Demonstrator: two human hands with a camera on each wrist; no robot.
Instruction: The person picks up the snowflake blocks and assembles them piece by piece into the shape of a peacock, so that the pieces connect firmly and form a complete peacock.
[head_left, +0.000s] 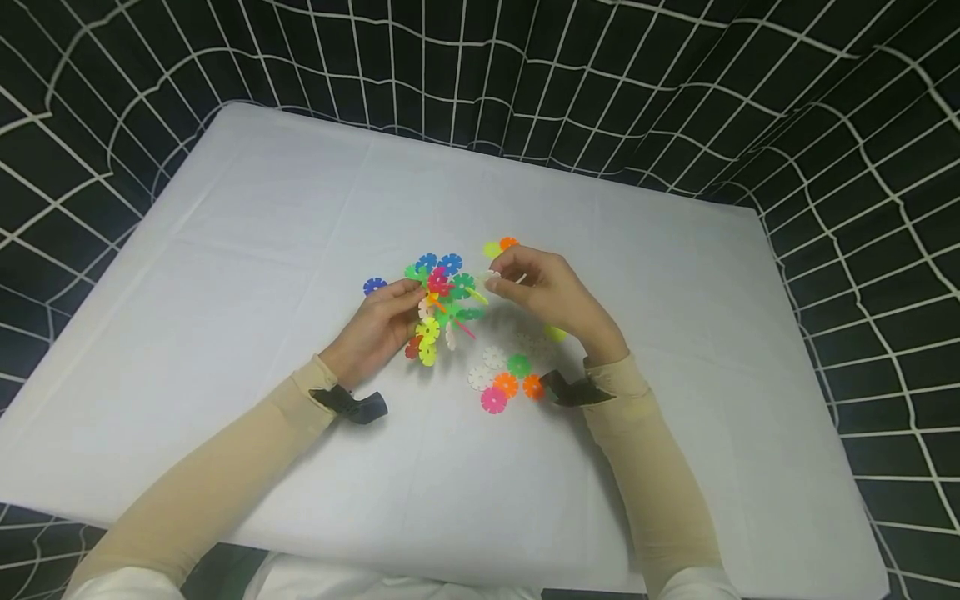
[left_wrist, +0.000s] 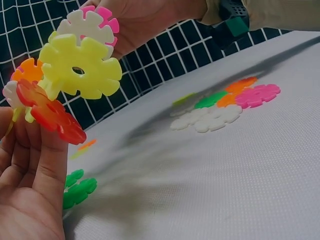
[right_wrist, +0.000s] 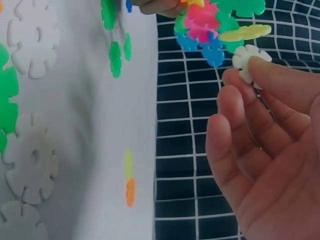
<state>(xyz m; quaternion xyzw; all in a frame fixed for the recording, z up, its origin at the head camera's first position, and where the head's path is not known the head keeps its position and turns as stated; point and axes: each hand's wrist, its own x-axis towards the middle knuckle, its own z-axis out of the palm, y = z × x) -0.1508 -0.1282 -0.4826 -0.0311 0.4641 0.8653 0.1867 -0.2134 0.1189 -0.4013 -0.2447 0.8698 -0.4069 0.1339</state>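
My left hand [head_left: 405, 307] grips a cluster of interlocked plastic snowflake discs [head_left: 444, 302] in blue, green, pink, yellow and red, held just above the white table [head_left: 247, 250]. In the left wrist view a yellow disc [left_wrist: 80, 70] and a red disc [left_wrist: 50, 114] of that cluster stick up above my fingers [left_wrist: 47, 165]. My right hand [head_left: 504, 277] pinches a single white disc [head_left: 491, 275] beside the cluster's right edge. The right wrist view shows this white disc [right_wrist: 248, 61] between thumb and fingertips, close to the cluster [right_wrist: 212, 25].
Loose discs lie on the table: a blue one [head_left: 374, 286] at the left, a yellow and orange pair [head_left: 500, 246] behind my right hand, and a white, green, orange and pink group [head_left: 502, 379] near my right wrist. A black grid-patterned cloth [head_left: 675, 92] surrounds the table.
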